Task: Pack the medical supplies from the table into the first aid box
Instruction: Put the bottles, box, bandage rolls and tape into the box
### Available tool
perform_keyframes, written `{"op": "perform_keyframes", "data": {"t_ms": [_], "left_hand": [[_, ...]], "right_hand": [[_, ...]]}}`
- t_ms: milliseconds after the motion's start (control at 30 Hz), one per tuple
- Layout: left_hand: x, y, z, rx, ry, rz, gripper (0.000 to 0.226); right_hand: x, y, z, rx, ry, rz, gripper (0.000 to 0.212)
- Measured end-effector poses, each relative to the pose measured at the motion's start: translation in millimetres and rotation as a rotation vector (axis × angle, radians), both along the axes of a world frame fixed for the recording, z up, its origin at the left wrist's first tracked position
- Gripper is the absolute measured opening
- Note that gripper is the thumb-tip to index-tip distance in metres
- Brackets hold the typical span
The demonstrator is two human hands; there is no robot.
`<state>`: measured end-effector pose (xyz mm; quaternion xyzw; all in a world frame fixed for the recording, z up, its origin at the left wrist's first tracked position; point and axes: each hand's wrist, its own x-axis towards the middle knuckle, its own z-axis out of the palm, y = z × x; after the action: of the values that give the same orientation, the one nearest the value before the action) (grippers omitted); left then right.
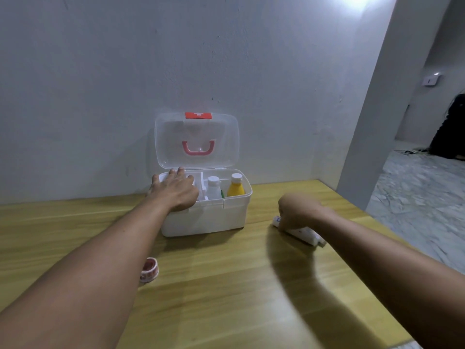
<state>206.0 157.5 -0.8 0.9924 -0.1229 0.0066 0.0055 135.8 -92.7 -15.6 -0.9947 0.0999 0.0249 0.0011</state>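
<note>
The white first aid box (216,217) stands on the wooden table against the wall, its clear lid (196,141) raised with a pink handle and red latch. Inside its right part stand a white bottle (214,188) and a yellow bottle (235,186). My left hand (176,188) lies flat, fingers spread, over the box's left compartment; whatever is under it is hidden. My right hand (298,210) is to the right of the box, closed down on white packets (305,233) lying on the table. A pink-and-white tape roll (149,270) sits near my left forearm.
The wooden table (226,285) ends at a white wall behind and at a white pillar (377,122) on the right. Beyond the table's right edge is a grey floor and a dark shape in the far room.
</note>
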Motion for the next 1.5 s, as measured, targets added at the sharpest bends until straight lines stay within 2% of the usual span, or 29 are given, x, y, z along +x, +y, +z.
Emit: {"op": "perform_keyframes", "data": {"t_ms": [167,300,400,533,633,700,867,1067,1267,1500], "left_hand": [[1,0,0,0.028,-0.01,-0.004,0.06],[3,1,-1,0.019,-0.014,-0.007,0.061],[3,1,-2,0.008,-0.019,-0.013,0.061],[6,1,-3,0.011,-0.018,-0.013,0.061],[7,2,-3,0.01,-0.019,-0.015,0.06],[7,2,-4,0.013,-0.022,-0.014,0.06],[5,1,-3,0.006,-0.031,-0.014,0.06],[5,2,-3,-0.001,-0.034,-0.013,0.062],[7,1,-4,-0.006,-0.023,-0.001,0.061],[5,1,-3,-0.011,-0.021,-0.007,0.061]], "right_hand": [[-5,8,7,-0.136,0.078,0.06,0.04],[-8,10,19,-0.029,0.064,0.09,0.04],[-4,9,38,0.086,-0.168,0.086,0.035],[-3,16,76,0.581,-0.609,0.117,0.027],[-8,37,90,0.759,-0.836,0.15,0.033],[-7,52,84,0.73,-0.894,0.156,0.034],[-1,75,53,0.511,-0.905,0.198,0.037],[4,84,47,0.352,-1.037,0.32,0.035],[5,86,20,0.197,-0.885,0.39,0.038],[2,79,-2,0.133,-0.753,0.447,0.026]]}}
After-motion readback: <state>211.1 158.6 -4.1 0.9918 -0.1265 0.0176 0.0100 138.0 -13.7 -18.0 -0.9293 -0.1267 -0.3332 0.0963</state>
